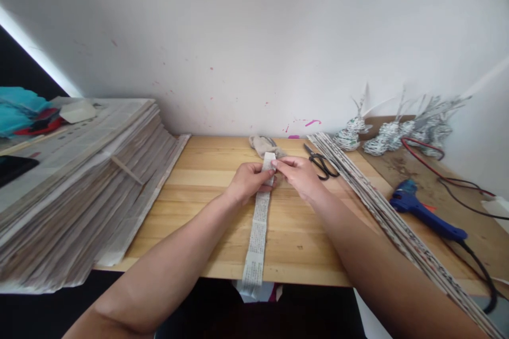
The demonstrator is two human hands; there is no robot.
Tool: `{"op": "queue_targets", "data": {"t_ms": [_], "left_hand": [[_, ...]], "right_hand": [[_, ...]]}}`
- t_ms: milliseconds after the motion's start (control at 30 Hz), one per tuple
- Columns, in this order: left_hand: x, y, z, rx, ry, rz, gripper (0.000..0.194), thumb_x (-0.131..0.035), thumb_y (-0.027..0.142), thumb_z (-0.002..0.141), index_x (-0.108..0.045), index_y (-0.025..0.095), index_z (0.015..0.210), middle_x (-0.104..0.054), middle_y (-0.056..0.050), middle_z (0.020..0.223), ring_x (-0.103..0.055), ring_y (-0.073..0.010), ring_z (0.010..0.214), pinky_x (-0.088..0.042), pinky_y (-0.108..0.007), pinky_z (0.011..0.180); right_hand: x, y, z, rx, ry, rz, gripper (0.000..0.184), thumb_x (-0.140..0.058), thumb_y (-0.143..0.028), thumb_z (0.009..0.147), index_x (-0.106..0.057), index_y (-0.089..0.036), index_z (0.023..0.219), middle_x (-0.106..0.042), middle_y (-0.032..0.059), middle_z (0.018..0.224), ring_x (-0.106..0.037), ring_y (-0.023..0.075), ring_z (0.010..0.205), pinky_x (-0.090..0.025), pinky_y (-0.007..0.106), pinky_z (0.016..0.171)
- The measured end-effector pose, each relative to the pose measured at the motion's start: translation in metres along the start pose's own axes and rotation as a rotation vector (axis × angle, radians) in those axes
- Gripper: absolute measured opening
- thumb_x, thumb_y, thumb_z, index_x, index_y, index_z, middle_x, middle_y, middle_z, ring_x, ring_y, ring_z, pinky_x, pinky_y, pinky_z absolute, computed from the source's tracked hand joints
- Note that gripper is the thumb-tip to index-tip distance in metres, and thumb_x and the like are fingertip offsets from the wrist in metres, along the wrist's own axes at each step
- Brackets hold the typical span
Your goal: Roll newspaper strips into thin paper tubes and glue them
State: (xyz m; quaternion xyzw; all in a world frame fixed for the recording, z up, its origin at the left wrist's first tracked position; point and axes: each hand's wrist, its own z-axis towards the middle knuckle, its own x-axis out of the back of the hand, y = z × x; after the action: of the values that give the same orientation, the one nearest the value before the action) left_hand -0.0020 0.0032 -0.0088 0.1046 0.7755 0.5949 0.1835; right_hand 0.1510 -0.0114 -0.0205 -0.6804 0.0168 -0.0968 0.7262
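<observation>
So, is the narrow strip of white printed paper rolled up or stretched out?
Stretched out: the strip runs lengthwise from left hand and right hand past the wooden table edge.

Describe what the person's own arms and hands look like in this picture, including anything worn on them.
The left hand and right hand are bare, with no gloves. The left forearm and right forearm show no sleeves, watch or bracelet.

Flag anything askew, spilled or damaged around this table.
Pink splotches on the wall behind the table, probably stray paint. Left, the newspaper stack has unevenly splayed edges. Right, the brown board by the glue gun looks stained.
</observation>
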Motion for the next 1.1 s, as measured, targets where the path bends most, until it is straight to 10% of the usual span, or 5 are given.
{"op": "queue_targets", "data": {"t_ms": [1100], "left_hand": [[-0.0052, 0.0063, -0.0077, 0.016, -0.084, -0.059, 0.027, -0.077, 0.018, 0.063, -0.067, 0.011, 0.087, -0.071, -0.01, 0.082, -0.069, -0.0182, 0.076, -0.056, -0.03, 0.072]], "right_hand": [[-0.0093, -0.0027, -0.0036, -0.057, 0.039, 0.199, 0.035, -0.082, -0.046, 0.061, -0.061, -0.018, 0.064, -0.059, -0.0022, 0.057, -0.05, 0.012, 0.052, -0.041, 0.026, 0.049]]}}
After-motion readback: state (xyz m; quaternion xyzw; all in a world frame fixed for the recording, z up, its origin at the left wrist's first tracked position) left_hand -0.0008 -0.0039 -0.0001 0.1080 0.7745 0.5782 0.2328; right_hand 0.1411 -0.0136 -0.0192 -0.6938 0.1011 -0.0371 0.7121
